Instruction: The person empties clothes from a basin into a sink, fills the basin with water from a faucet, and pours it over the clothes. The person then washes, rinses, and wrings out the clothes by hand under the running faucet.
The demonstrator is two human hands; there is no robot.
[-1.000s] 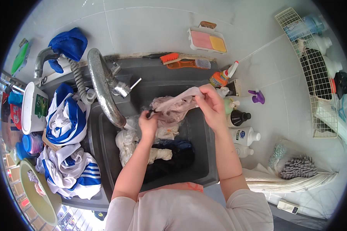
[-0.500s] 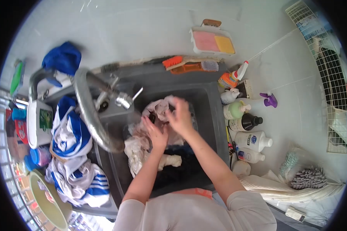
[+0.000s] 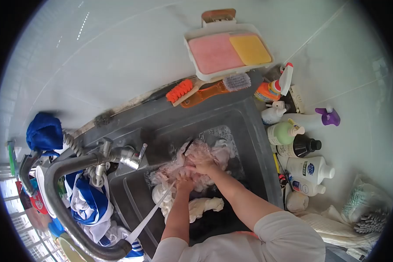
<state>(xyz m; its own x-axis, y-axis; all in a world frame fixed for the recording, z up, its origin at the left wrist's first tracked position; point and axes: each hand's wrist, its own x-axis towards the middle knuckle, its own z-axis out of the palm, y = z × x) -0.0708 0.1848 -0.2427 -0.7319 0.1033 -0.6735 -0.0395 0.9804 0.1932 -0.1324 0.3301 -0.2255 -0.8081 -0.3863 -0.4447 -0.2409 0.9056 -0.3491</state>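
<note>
A wet pale pink cloth (image 3: 198, 153) lies bunched in the dark grey sink (image 3: 266, 174). My left hand (image 3: 184, 182) presses into its near edge with the fingers curled. Beside it, my right hand (image 3: 204, 167) grips the same cloth, its fingertips partly sunk in the folds. From the curved metal faucet (image 3: 52, 192) a stream of water (image 3: 150, 214) runs toward my left hand. Close below the hands is a cream-white cloth (image 3: 208, 206), with dark fabric or dark water under it. A thin black strip (image 3: 188, 146) shows on the pink cloth.
Two scrub brushes, one orange-bristled (image 3: 179, 90) and one grey-bristled (image 3: 237, 82), lie on the back rim below a soap tray (image 3: 229, 70). Several bottles, including a white one (image 3: 310, 169), line the right side. Blue-and-white clothes (image 3: 89, 203) are heaped at left.
Both hands have moved down and closer together into the pink cloth, which is now wetter and spread wider. A water stream now shows from the faucet. The view has shifted and turned.
</note>
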